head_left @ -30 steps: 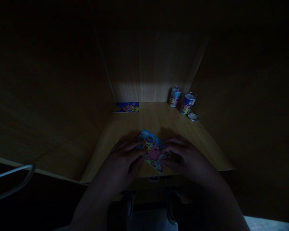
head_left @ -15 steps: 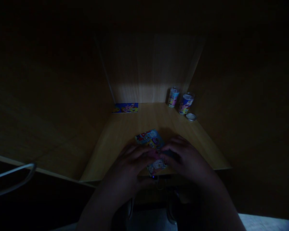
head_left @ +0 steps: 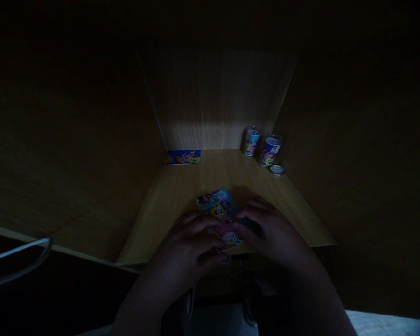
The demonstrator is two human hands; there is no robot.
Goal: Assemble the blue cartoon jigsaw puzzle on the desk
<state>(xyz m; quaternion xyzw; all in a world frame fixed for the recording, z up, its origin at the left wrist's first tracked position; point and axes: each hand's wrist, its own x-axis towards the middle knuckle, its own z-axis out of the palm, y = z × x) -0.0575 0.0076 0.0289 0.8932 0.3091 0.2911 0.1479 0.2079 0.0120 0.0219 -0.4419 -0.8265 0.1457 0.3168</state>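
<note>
A flat, colourful cartoon picture (head_left: pixel 217 200) lies near the front edge of the wooden surface, turned at a slant. It may be a jigsaw puzzle, but the dim light hides any seams. My left hand (head_left: pixel 192 242) rests over its lower left part, fingers stretched out and slightly apart, with the fingertips on the picture. At the right edge, the thumb and forefinger of my right hand (head_left: pixel 262 226) come together on the picture. What lies under that palm is partly hidden.
Two cartoon-printed cylindrical containers, a nearer one (head_left: pixel 270 151) and a farther one (head_left: pixel 252 141), stand at the back right beside a round metal lid (head_left: pixel 277 170). A blue cartoon strip (head_left: pixel 182 157) lies at the back left. Dark wooden panels enclose both sides.
My left hand has shifted slightly down and its fingers have spread, showing more of the picture's pink middle. The picture's lower corner has moved up a little. My right hand stays almost in place.
</note>
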